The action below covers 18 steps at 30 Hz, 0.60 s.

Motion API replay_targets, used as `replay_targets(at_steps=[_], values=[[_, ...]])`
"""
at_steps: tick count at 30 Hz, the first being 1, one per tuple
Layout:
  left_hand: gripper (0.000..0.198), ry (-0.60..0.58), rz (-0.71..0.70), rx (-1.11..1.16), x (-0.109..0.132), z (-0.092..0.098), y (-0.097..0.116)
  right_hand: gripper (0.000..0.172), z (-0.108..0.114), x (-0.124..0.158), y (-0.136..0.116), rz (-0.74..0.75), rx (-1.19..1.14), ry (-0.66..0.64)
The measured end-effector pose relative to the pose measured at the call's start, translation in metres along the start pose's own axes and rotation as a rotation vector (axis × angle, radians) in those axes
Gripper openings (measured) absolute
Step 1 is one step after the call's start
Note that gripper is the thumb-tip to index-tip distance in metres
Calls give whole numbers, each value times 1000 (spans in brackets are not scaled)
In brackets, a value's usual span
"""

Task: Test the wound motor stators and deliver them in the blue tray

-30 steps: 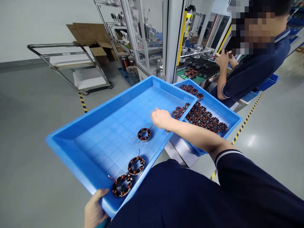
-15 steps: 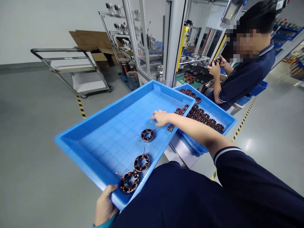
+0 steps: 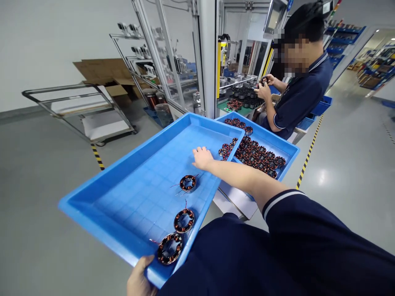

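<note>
My left hand point(image 3: 140, 277) grips the near corner of a shallow blue plastic tray point(image 3: 101, 234), thumb over the rim. The tray is tilted and reaches over the one behind it. My right hand point(image 3: 203, 158) is inside the tray, fingers apart and bent downward; whatever lies under the palm is hidden. Nearest my left hand lies a large copper-wound motor stator point(image 3: 170, 249), touching another large stator point(image 3: 184, 220). A medium stator point(image 3: 188, 183) with loose wire leads sits closer to my right hand. Several small stators point(image 3: 226, 147) cluster at the tray's far right end.
A second blue tray point(image 3: 288, 153), filled with several stators, rests on a white-topped stand. Beyond it, a co-worker point(image 3: 304, 90) handles a dark part beside a glazed machine point(image 3: 203, 61). A metal cart point(image 3: 105, 119) and cardboard boxes point(image 3: 101, 72) stand left.
The view has shifted, so the background sits further left. My right hand's fingers, stretched forward before, are now bent downward. A lone small stator near my right wrist is no longer visible there.
</note>
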State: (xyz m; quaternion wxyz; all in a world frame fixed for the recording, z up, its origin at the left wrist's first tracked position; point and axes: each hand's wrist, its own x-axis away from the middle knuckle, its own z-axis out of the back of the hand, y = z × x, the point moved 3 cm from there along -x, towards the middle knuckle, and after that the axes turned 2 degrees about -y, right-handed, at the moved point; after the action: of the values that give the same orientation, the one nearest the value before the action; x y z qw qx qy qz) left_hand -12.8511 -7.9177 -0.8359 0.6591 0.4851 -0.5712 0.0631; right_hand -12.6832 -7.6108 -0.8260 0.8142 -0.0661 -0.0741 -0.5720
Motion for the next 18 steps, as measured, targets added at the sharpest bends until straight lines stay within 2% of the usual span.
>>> replay_targets(at_steps=[3, 5, 8, 9, 15, 18], values=[[48, 38, 64, 32, 6, -3, 2, 55, 3, -6, 4, 68, -15, 13], [47, 24, 62, 48, 8, -5, 4, 72, 6, -8, 7, 148, -59, 7], [47, -6, 68, 62, 7, -5, 4, 109, 13, -7, 18, 276, -106, 24], [48, -15, 77, 74, 6, -4, 3, 115, 16, -6, 23, 300, -106, 33], [51, -10, 78, 109, 2, -3, -1, 105, 15, -15, 43, 372, -72, -97], [49, 14, 76, 94, 2, -3, 0, 113, 13, -25, 42, 353, -136, -79]])
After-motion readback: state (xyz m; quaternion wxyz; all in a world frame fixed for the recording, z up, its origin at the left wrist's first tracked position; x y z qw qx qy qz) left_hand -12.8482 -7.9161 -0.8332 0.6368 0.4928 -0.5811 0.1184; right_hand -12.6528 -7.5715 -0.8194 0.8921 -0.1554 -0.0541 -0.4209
